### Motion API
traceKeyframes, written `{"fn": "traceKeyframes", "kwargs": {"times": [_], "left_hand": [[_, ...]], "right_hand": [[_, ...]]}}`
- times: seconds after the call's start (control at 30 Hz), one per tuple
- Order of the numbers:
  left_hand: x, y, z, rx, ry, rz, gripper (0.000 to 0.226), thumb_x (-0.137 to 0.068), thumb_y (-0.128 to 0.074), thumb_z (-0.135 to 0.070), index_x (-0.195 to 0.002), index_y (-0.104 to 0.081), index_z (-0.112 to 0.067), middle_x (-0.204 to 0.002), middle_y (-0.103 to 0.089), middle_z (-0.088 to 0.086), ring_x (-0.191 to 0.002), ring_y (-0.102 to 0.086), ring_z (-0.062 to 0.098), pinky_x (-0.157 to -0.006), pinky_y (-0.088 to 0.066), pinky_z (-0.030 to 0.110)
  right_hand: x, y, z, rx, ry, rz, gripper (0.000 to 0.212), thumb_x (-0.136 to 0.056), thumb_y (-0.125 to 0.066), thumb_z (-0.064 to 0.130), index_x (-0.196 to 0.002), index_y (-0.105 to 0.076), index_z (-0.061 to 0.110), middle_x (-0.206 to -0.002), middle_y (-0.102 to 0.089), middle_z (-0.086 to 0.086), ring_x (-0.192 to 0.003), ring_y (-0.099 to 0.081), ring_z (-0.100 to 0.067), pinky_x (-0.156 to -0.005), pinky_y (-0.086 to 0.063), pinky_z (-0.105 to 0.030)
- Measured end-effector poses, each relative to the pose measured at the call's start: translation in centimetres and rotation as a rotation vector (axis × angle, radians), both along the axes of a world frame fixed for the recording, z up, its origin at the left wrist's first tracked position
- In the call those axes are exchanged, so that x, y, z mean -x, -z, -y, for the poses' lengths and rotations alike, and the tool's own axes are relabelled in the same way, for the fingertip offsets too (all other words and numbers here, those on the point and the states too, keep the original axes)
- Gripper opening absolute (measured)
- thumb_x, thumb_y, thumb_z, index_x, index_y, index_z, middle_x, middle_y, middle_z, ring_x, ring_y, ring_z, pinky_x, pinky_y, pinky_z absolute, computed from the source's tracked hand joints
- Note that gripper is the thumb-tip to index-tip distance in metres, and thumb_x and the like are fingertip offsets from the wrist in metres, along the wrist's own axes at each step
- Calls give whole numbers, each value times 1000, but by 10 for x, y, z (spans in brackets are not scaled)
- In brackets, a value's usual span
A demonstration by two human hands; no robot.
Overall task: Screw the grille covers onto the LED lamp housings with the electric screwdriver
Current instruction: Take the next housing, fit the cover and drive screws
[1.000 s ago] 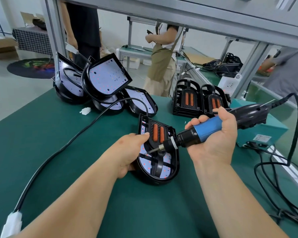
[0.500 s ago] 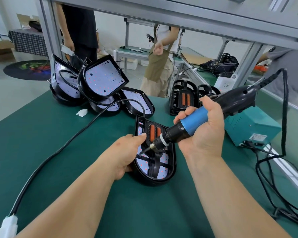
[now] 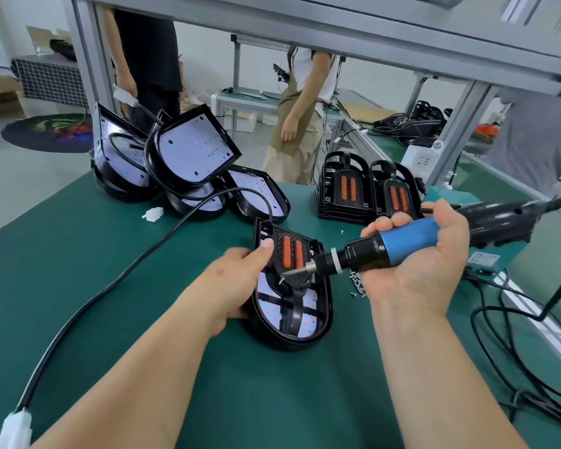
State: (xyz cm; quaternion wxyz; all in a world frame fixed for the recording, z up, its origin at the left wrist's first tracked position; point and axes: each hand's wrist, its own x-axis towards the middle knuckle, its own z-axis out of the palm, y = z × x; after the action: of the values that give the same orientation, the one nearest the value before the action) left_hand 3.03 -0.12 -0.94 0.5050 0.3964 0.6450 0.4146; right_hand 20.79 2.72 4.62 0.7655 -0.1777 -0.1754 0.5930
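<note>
At counter (image 3: 78,260) centre, the lamp housing (image 3: 326,319) lies face-up with its grille cover (image 3: 297,307) seated inside. L hand (image 3: 237,280) grips the housing's left rim, thumb on the cover. R hand (image 3: 425,264) is wrapped round the electric screwdriver (image 3: 408,239), bit slanted, tip at a cover hole, apparently carrying a screw. Recommended: bring bit perpendicular to the hole before triggering; press cover flat. Clearances: loose screws (image 3: 357,283) just beside the housing's right rim; stacked covers (image 3: 344,192) behind; cable (image 3: 143,264) runs left; open room toward the near edge
</note>
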Motion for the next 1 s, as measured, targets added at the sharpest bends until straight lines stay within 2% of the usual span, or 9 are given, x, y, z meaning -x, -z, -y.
{"fn": "traceKeyframes", "kwargs": {"times": [0.07,0.13,0.23,0.37,0.43,0.63,0.73,0.87,1.0], "left_hand": [[9,-7,3,-153,-156,-402,63,-91,-43,-66,-137,-50,-22,-119,-65,0,-117,-59,27,-89,-45,33],[13,-21,11,-403,-248,-664,46,-89,-45,-57,-123,-58,-30,-106,-63,-10,-110,-57,21,-86,-39,31],[7,-34,21,-558,-32,-603,13,-78,-63,-60,-86,-59,-50,-100,-56,-27,-98,-50,-7,-83,-35,14],[-4,-30,24,-474,206,-842,45,-44,-62,-82,-79,-53,-55,-106,-49,-33,-103,-37,-1,-86,-16,24],[-8,-29,23,-468,167,-858,38,-54,-76,-73,-75,-53,-53,-100,-53,-28,-99,-39,1,-83,-15,25],[-17,-24,21,-526,50,-792,20,-71,-79,-52,-63,-62,-56,-82,-60,-31,-88,-46,-17,-83,-23,29],[-18,-27,22,-512,20,-727,30,-74,-79,-46,-66,-58,-66,-71,-60,-23,-75,-53,-4,-87,-44,39],[-16,-23,19,-499,22,-638,20,-75,-82,-39,-66,-67,-50,-73,-57,-37,-64,-53,3,-83,-49,45],[-13,-18,16,-519,-11,-597,16,-74,-84,-36,-63,-72,-38,-70,-58,-30,-65,-53,4,-68,-39,30]], "right_hand": [[-3,-1,-1,32,-5,-54,15,-83,-64,25,-79,-52,18,-60,-50,1,-50,-49,-17,-58,-47,-24],[-7,-1,-2,57,-5,-100,19,-77,-68,25,-76,-51,17,-60,-50,1,-49,-51,-17,-57,-48,-25],[-11,1,-5,83,-2,-139,20,-82,-67,28,-76,-52,18,-61,-51,0,-49,-51,-18,-57,-48,-25],[-17,0,-8,101,9,-182,20,-82,-67,28,-73,-53,18,-61,-51,0,-48,-51,-18,-57,-48,-25],[-18,1,-9,104,11,-190,20,-82,-67,28,-73,-53,18,-61,-52,0,-47,-51,-18,-58,-48,-25],[-18,2,-9,113,-14,-190,20,-84,-66,30,-79,-51,18,-58,-52,1,-46,-52,-17,-55,-49,-24],[-17,2,-9,103,-13,-178,20,-85,-65,30,-80,-50,18,-58,-52,1,-46,-52,-17,-54,-48,-24],[-17,2,-8,106,-11,-175,20,-85,-65,30,-77,-51,17,-58,-52,1,-46,-52,-17,-54,-49,-24],[-17,2,-10,93,-15,-163,19,-85,-64,31,-77,-52,19,-58,-51,1,-45,-52,-17,-53,-48,-25]]}}
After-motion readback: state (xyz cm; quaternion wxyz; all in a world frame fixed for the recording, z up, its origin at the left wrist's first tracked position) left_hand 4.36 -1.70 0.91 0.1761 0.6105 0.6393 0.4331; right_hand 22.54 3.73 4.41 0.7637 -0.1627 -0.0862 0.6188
